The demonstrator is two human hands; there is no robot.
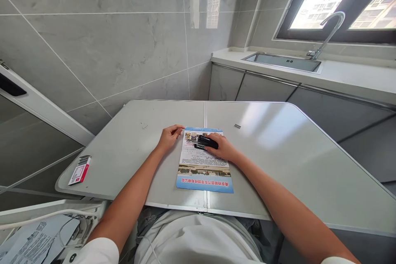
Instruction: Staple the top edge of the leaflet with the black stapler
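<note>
A printed leaflet point(204, 169) with a blue lower band lies flat near the front edge of a grey folding table point(287, 156). My right hand point(223, 148) rests on the leaflet's upper part, closed around a black stapler point(208, 142) that lies on the paper. My left hand point(169, 136) sits at the leaflet's top left corner, its fingers curled and touching the paper's edge.
A small red-and-white box of staples point(79, 172) lies at the table's left edge. A tiny strip of staples point(237, 126) sits farther back. A counter with a sink point(283, 62) and tap point(328, 33) stands at the right rear. Papers point(31, 243) and cables lie on the floor at left.
</note>
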